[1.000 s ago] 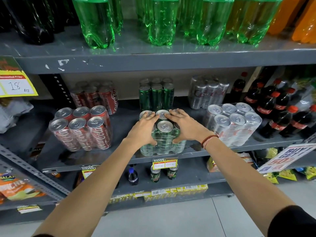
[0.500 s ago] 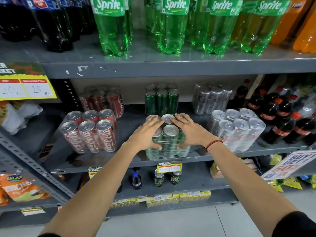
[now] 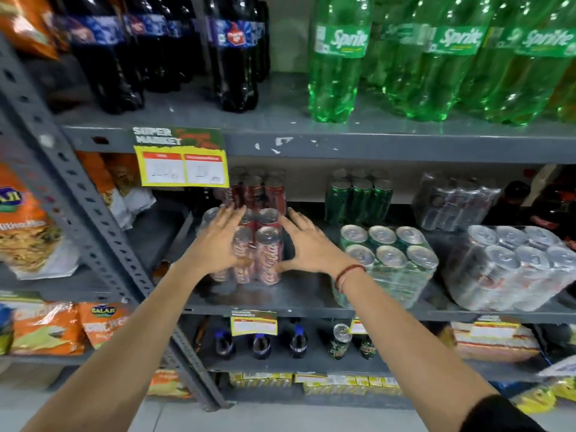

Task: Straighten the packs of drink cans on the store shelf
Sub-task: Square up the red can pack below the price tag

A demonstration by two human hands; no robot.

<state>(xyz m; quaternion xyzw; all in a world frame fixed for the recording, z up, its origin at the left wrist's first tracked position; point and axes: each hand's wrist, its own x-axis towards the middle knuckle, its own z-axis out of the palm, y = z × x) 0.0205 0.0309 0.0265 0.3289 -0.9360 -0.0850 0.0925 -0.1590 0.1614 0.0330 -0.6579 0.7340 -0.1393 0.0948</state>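
A shrink-wrapped pack of red cola cans (image 3: 269, 254) stands at the left of the grey middle shelf (image 3: 296, 296). My left hand (image 3: 219, 236) lies over the pack's top and left side, fingers spread on the can lids. Beside the pack's right side is my right hand (image 3: 307, 243), fingers apart, its thumb touching the pack low down. To the right stand a green can pack (image 3: 389, 260) and a silver can pack (image 3: 514, 266), both slightly turned. Behind them are a second red pack (image 3: 258, 188), a green one (image 3: 358, 194) and a silver one (image 3: 452, 198).
A slanted grey upright (image 3: 78, 207) borders the shelf on the left, with snack bags (image 3: 25, 226) beyond it. A yellow price tag (image 3: 184, 165) hangs over the rear red pack. Large dark bottles (image 3: 233, 57) and green Sprite bottles (image 3: 339, 67) fill the shelf above. Small bottles (image 3: 260, 344) stand below.
Both hands left the green can pack and moved left to the red cola pack. The view swung left and closer to the shelf.
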